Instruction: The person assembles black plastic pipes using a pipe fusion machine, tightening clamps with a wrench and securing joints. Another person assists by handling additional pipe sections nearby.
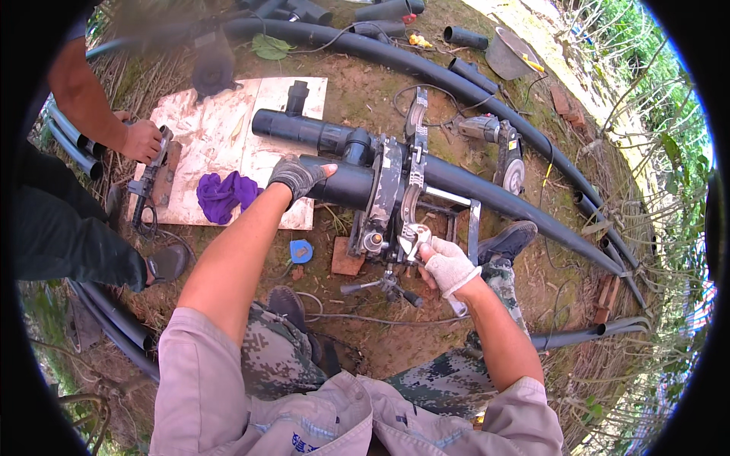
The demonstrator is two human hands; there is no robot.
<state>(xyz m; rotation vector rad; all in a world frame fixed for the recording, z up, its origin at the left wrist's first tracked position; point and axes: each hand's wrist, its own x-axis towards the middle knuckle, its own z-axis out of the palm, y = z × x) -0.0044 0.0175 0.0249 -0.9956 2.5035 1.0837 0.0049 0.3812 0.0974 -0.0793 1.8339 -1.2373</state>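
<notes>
My left hand (300,178), in a dark grey glove, curls over the end of a thick black pipe fitting (342,185), thumb stretched along it. This fitting sits in a metal pipe clamp frame (385,182) with hinged jaws. Beyond the open upper jaw (418,125), a long black pipe (487,190) runs off to the right. My right hand (447,266), in a white glove, is closed round an adjustable wrench (413,237). The wrench's head is at the clamp's near side, beside a bolt (374,240); whether it grips a nut I cannot tell.
At left, another person's hand (143,141) holds a metal tool (152,171) by a white board (220,114). A purple cloth (220,196), blue tape measure (301,251), brick (347,256) and spoked handle (388,285) lie near. An angle grinder (508,152) and cables are at right.
</notes>
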